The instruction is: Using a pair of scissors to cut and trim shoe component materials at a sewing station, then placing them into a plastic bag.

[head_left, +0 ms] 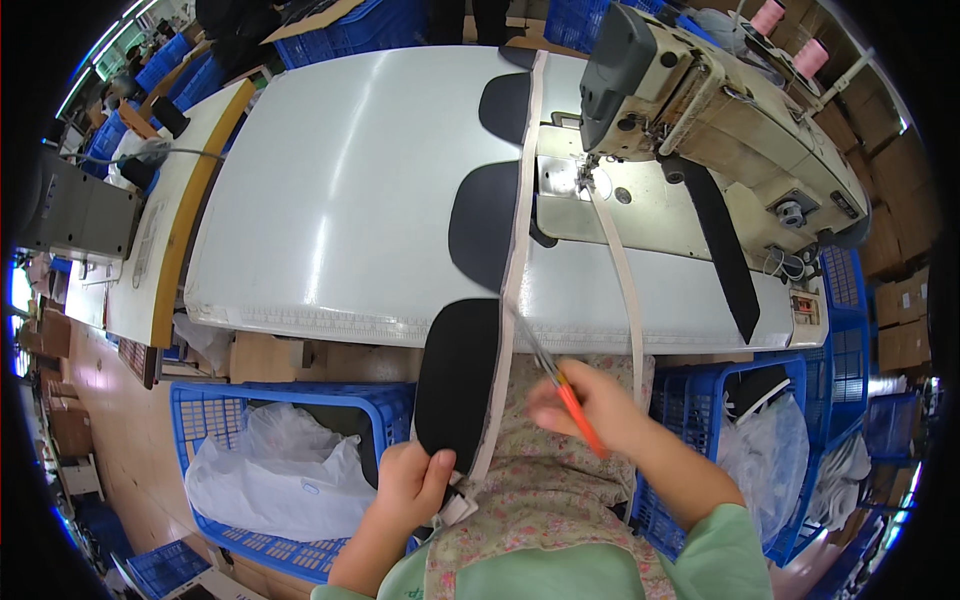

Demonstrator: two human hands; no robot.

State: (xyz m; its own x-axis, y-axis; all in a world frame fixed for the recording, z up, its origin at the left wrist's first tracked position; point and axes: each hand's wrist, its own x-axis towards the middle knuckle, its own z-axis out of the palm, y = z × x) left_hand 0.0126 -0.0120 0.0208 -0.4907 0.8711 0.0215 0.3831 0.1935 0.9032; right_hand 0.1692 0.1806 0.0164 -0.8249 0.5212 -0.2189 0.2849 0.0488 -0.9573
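My left hand (410, 487) is closed on the near end of a black rounded fabric piece (455, 380), whose right edge runs along a pale pink tape (516, 255). Several dark rounded pieces (485, 225) hang off this same tape in a chain across the table. In my right hand (603, 405) is a pair of scissors (577, 415) with orange handles. Their blades point up and left, close to the tape beside the nearest black piece; whether they touch it I cannot tell. Slight motion blurs the right fingers.
A sewing machine (720, 110) stands on the right of the white table (340, 200). Another pale tape (622, 260) trails from its needle area, and a black strip (718, 250) lies beside it. Blue crates (290, 393) with plastic bags flank my lap; pink thread cones (810, 58) stand behind.
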